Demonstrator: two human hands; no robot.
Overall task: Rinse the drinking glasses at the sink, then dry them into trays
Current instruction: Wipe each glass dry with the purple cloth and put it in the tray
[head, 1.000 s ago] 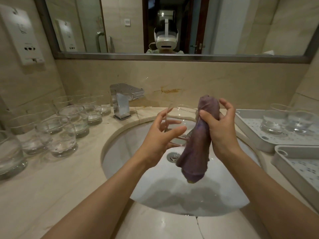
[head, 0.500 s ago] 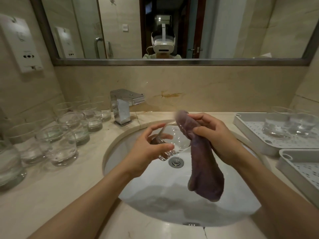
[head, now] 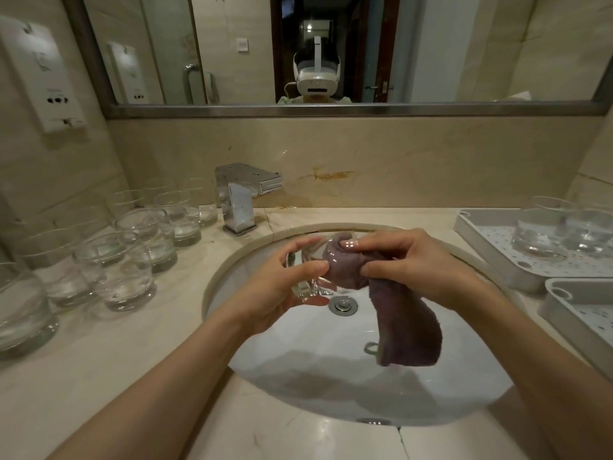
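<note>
Over the white sink (head: 331, 376), my left hand (head: 282, 287) grips a clear drinking glass (head: 306, 260) on its side, mouth facing right. My right hand (head: 408, 260) holds a purple cloth (head: 408, 323) and pushes its bunched end into the glass's mouth; the rest of the cloth hangs down over the basin. Several clear glasses (head: 122, 270) stand on the counter at the left. Two glasses (head: 537, 234) sit in a white perforated tray (head: 491, 257) at the right.
A chrome faucet (head: 240, 197) stands behind the basin at the left. A second white tray (head: 583, 313) lies nearer me on the right. The drain (head: 343, 305) sits below the hands. A mirror spans the wall; a white wall unit (head: 43, 74) hangs at the left.
The glass and cloth came down from in front of the backsplash to just above the drain. The cloth's end went from beside the glass into its mouth.
</note>
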